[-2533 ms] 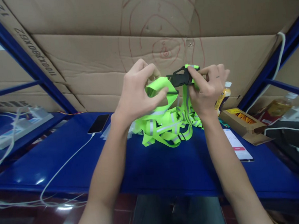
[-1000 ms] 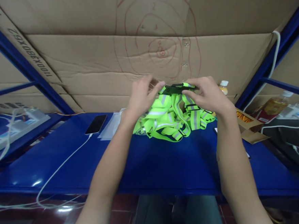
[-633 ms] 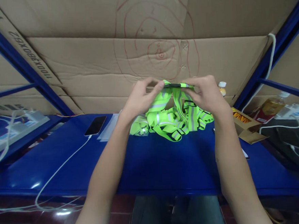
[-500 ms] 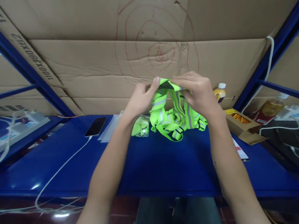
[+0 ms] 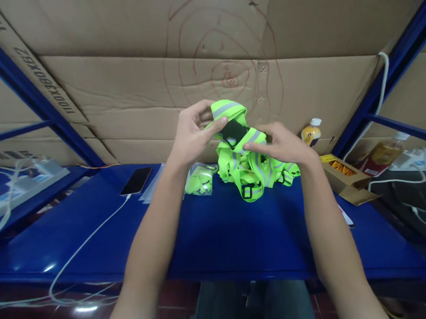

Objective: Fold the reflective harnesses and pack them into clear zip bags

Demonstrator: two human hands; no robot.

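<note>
Neon-green reflective straps (image 5: 259,168) with grey stripes and black buckles lie heaped on the blue table, partly lifted. My left hand (image 5: 198,131) grips a raised loop of the strap, thumb on top beside a black patch (image 5: 234,132), which could be a buckle or fastener. Just to the right, my right hand (image 5: 279,142) pinches the same strap between thumb and fingers. Left of the heap lies a clear bag (image 5: 200,181) with folded green strap inside.
A black phone (image 5: 136,181) on a white cable and clear plastic sleeves (image 5: 149,190) lie at left. At right stand an open cardboard box (image 5: 345,177) and a yellow-labelled bottle (image 5: 311,132). Cardboard panels (image 5: 121,98) rise behind, between blue posts.
My hands have turned the raised strap, bringing a loop up at the left hand and the black patch into view. The right hand has dropped slightly, its thumb now in front.
</note>
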